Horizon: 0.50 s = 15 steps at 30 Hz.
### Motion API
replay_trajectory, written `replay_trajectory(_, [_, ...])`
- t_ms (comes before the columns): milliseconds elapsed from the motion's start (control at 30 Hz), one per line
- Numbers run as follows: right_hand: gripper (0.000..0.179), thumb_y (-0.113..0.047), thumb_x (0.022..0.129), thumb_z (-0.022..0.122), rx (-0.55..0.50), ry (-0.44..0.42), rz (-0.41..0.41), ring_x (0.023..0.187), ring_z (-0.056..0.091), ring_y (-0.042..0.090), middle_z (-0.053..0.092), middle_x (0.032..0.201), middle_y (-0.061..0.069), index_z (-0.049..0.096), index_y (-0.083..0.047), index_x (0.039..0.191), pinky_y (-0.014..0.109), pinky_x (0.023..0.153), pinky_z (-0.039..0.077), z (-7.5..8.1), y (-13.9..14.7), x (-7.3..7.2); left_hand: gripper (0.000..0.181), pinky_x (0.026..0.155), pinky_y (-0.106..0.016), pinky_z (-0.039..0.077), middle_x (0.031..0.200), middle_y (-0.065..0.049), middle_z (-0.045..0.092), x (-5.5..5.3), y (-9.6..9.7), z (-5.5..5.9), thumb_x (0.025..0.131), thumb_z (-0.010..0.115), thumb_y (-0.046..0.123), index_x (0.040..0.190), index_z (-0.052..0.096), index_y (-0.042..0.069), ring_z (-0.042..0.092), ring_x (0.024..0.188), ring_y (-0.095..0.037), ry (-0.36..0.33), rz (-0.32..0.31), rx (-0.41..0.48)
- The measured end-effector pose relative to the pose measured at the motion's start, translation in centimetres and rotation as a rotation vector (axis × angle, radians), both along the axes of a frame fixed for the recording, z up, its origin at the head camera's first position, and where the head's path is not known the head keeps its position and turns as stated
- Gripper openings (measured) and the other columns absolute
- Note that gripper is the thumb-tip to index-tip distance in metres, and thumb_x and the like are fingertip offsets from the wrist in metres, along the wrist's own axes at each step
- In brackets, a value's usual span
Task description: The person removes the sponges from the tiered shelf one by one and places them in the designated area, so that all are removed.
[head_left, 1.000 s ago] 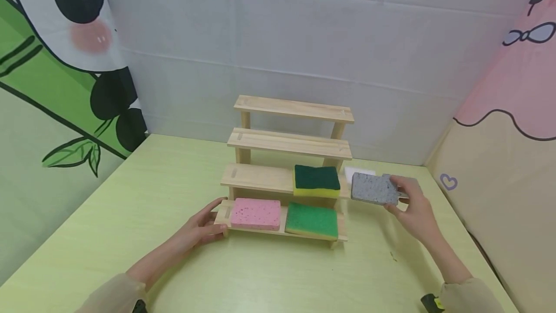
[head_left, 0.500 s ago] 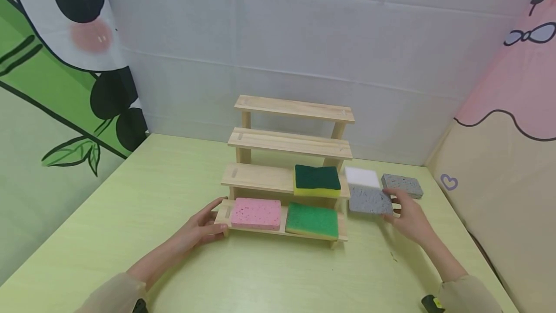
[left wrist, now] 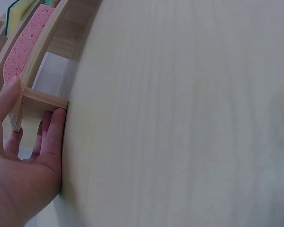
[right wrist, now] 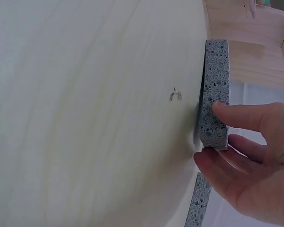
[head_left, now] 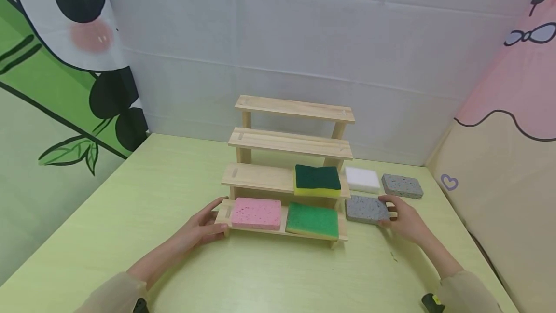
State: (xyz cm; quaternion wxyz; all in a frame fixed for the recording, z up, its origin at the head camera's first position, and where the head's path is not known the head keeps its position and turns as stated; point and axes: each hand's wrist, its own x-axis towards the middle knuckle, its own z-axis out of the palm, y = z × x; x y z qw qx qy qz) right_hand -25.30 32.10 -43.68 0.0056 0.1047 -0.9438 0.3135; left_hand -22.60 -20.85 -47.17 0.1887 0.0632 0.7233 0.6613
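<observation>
While the left hand (head_left: 201,226) grips the rack (head_left: 288,142) at its low left end, the right hand (head_left: 406,219) pinches the gray sponge (head_left: 365,209) between thumb and fingers, just beside the rack and in front of the white sponge (head_left: 362,179). Lowering it flat onto the table (head_left: 278,277) before letting go should avoid skewing.

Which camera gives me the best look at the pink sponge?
The head view: the pink sponge shows its whole top there, uncovered. The left wrist view catches it aslant at upper left, by the left hand; the right wrist view does not show it.
</observation>
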Motion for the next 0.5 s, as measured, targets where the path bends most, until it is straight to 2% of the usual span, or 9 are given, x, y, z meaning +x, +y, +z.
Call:
replay_trajectory(267, [0.063,-0.004,0.081,0.078,-0.011,-0.004,0.052,0.115,0.059,0.052,0.050,0.137,0.034,0.048,0.006,0.135,0.048,0.087,0.059,-0.5,0.7,-0.3,0.084,0.101,-0.035,0.055,0.148,-0.026,0.035,0.0,0.1,-0.2,0.095,0.065,0.019,0.160,0.013,0.022,0.058,0.114,-0.017,0.009,-0.011,0.012])
replay_trajectory(500, [0.062,-0.007,0.082,0.078,-0.002,-0.002,0.122,0.115,0.059,0.050,0.052,0.134,0.034,0.048,0.007,0.135,0.043,0.086,0.060,-0.5,1.2,-0.6,0.085,0.100,-0.036,0.055,0.149,-0.028,0.035,-0.3,0.2,-0.3,0.093,0.068,0.018,0.160,0.015,0.023,0.058,0.112,-0.016,-0.018,0.015,0.024])
